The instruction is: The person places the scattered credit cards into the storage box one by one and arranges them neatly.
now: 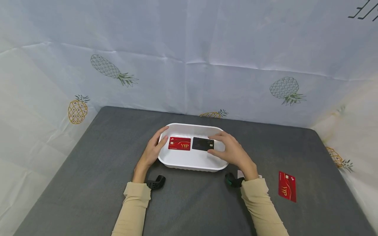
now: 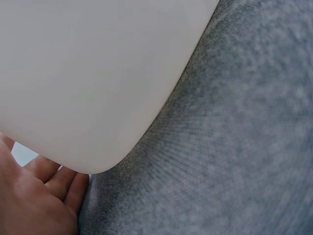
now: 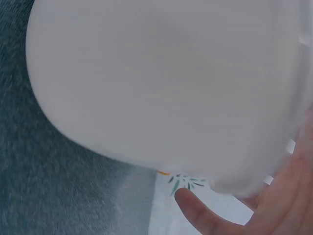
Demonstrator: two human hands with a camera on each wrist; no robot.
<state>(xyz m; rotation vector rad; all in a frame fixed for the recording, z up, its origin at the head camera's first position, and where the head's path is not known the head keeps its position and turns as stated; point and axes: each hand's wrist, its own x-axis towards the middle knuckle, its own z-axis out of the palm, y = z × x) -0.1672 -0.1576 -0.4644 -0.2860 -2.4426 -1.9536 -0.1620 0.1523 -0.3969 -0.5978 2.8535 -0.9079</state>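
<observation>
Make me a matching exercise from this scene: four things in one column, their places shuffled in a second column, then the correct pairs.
Things:
1. red VIP card with gold lettering in the tray
2. black card
3. second red VIP card
4. left hand

Places:
A. lying on the grey table, far to the right of the white oval plastic tray
B. inside the tray, right half, under the right hand fingertips
C. on the tray's left rim
D. inside the tray, left half

Pairs: 1-D, 2-B, 3-A, 4-C
</observation>
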